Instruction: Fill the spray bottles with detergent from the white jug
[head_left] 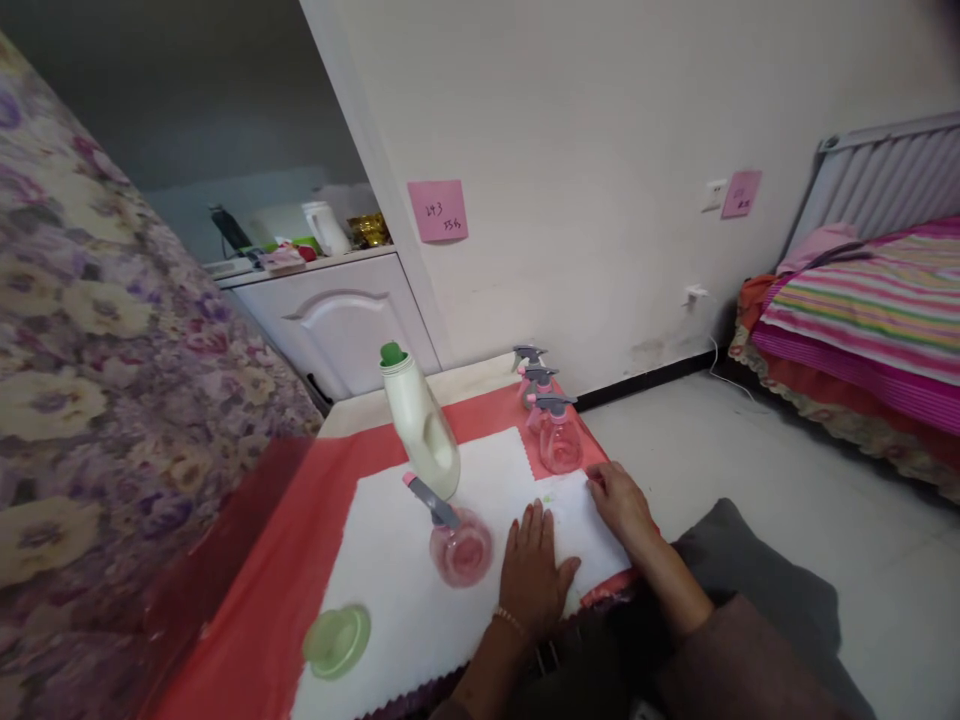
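Observation:
My left hand (534,575) lies flat on a white cloth (390,580) with zigzag edges, its fingers stretched out. At the cloth's right edge, the fingers of my right hand (621,502) are curled and seem to pinch it. A small green mark shows on the cloth just beyond my left fingertips. Left of that hand, a clear pink spray bottle (461,550) with a grey trigger head stands on the cloth. Behind it is a pale green jug (420,425) with a handle and a green top. A light green cap or lid (337,640) lies at the front left.
Several more spray bottles (560,445) line the table's right edge on a red cover (262,560). A flowered curtain (112,400) hangs at left. Behind stands a white cabinet (337,320) with things on top. A dark grey cushion-like object (765,590) and a bed (870,320) are at right.

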